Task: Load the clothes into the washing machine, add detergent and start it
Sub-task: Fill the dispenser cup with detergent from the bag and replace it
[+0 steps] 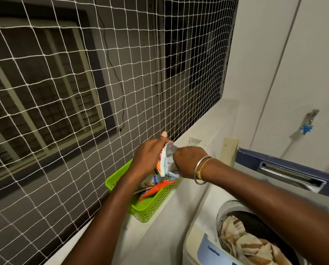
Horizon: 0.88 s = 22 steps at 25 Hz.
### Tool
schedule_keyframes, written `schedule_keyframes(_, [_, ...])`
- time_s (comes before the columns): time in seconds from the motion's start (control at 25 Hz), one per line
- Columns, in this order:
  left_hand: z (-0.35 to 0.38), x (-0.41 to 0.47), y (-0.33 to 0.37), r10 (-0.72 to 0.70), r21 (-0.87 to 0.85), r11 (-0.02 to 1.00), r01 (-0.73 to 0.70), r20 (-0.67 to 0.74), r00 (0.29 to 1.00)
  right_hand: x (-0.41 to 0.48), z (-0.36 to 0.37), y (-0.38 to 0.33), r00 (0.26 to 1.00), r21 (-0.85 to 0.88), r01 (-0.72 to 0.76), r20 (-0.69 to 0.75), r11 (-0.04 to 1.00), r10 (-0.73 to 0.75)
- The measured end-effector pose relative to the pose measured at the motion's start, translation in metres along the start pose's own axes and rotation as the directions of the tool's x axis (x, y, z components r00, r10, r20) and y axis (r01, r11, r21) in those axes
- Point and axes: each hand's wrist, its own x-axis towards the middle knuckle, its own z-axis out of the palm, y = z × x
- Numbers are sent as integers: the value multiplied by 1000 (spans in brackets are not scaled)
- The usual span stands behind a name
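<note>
Over a green basket on the ledge, both hands are gripping one detergent packet — left hand clamping its side, right hand pinching its silvery top. Two more packets are lying inside the basket. Below right, one washer is standing open — striped beige clothes filling its drum.

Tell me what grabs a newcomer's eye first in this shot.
At centre, both hands work a detergent packet above a bright green basket on the ledge: the left hand holds it and the right hand reaches into it. A white net fills the upper left, and the washing machine, lower right, already holds striped clothes.
</note>
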Motion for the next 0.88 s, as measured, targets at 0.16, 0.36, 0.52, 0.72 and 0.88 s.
schedule_keyframes(0.16, [0,-8,3,19,-40,999,-19,-1,1000,-1,10,-2,995,-53,38,-89,998,-43])
schedule_keyframes(0.36, [-1,-16,3,46,-118,992,-45,6,999,-6,9,2,979,-150,107,-158,983,-130])
schedule_keyframes(0.52, [-1,-19,1,67,-78,995,-69,-25,997,-7,10,3,958,-117,71,-269,991,-101])
schedule_keyframes(0.72, [1,-26,-10,54,-72,996,-61,-96,994,4,18,14,961,182,121,-266,976,-69])
schedule_keyframes(0.88, [4,-30,-12,59,-65,996,-65,-82,995,6,23,14,893,274,231,-440,934,-92])
